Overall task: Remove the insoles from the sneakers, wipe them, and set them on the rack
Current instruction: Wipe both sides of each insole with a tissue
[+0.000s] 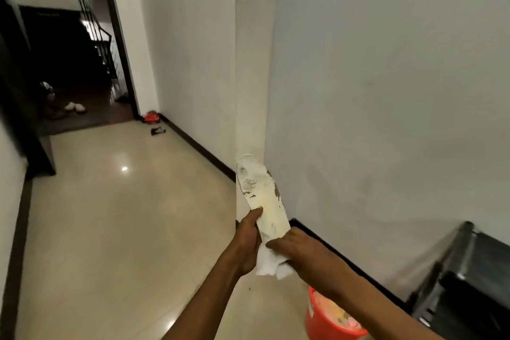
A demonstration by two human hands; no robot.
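Wiping step in hand. We see one insole (pixel 260 196) out of its shoe and held in the air above the floor (pixel 110 229), toe end tilted up and away toward the wall corner and heel end down at the hands. The left hand (pixel 248 237) grips it by the heel half, fingers (pixel 255 214) curled round the near edge. The right hand (pixel 295 247) lies over the heel end, its fingers closed on a white cloth (pixel 269 263) and pressing it to the insole; the cloth hangs crumpled below both hands. The insole's top face looks worn, with flaked patches and grey scuffs toward the toe, and we judge that end not yet cleaned. An orange bucket (pixel 331 317) stands on the floor just below the right forearm, close to the dark skirting; we cannot tell what is in it. A black rack (pixel 463 279) sits against the wall at the floor's right edge, nothing on the part we can see. A pale pair of shoes (pixel 75 107) lies far off past the doorway; whether they are the sneakers in question we cannot say. For the next move, we judge the cloth should run from heel to toe along the face while the left hand holds firm. The surface looks brittle, so light pressure. Then a turn right to the rack.
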